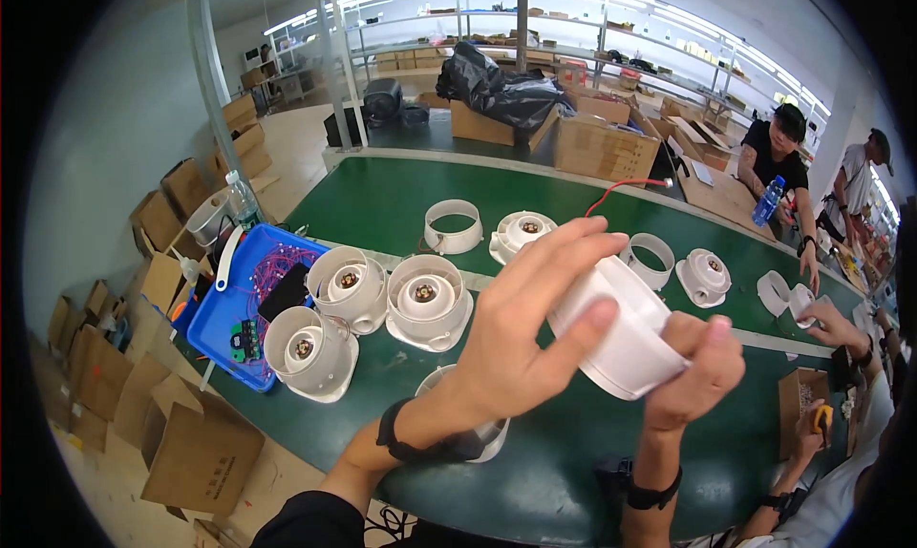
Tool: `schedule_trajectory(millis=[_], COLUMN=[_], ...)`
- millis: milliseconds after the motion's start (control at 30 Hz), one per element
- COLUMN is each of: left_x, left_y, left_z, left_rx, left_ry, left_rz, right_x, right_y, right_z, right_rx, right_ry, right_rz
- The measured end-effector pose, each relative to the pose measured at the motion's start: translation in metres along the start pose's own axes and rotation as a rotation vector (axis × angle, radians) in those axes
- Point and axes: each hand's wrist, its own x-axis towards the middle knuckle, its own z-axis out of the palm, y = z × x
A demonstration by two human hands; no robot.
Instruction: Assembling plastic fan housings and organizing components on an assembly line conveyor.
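Tilted above the green worktable is a white round plastic housing, held between both hands. My left hand grips it from the left, long fingers across its upper side and thumb pressed on the wall. My right hand closes on its lower right edge, with the fingertips partly hidden. A red wire with a small white connector rises behind my left hand; where it starts is hidden. Left of my hands stand several similar white housings with round centres and small metallic parts. Another is partly covered by my left forearm.
A blue tray at the left holds pink and purple wires, a green circuit board and a black item. White rings and more housings line the far side. Co-workers' hands work at the right, by a small carton.
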Motion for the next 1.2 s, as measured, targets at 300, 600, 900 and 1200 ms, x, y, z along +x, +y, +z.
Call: schedule_trajectory(millis=[300,600,900,1200], left_x=[-0.003,0.001,0.001,0.003], left_y=[-0.014,-0.002,-0.018,-0.011], left_z=[0.010,0.000,-0.002,-0.018], left_rx=[-0.425,-0.425,-0.508,-0.403], left_ry=[0.091,-0.148,-0.186,-0.219], left_rz=[-0.365,-0.368,-0.141,-0.407], right_x=[0.002,-0.003,-0.002,0.010], right_y=[0.007,0.011,0.011,0.026], right_z=[-0.001,0.008,0.008,-0.009], right_rx=[0.300,0.267,0.350,-0.065], right_ry=[0.239,0.172,0.679,0.378], right_rz=[0.139,0.024,0.284,0.306])
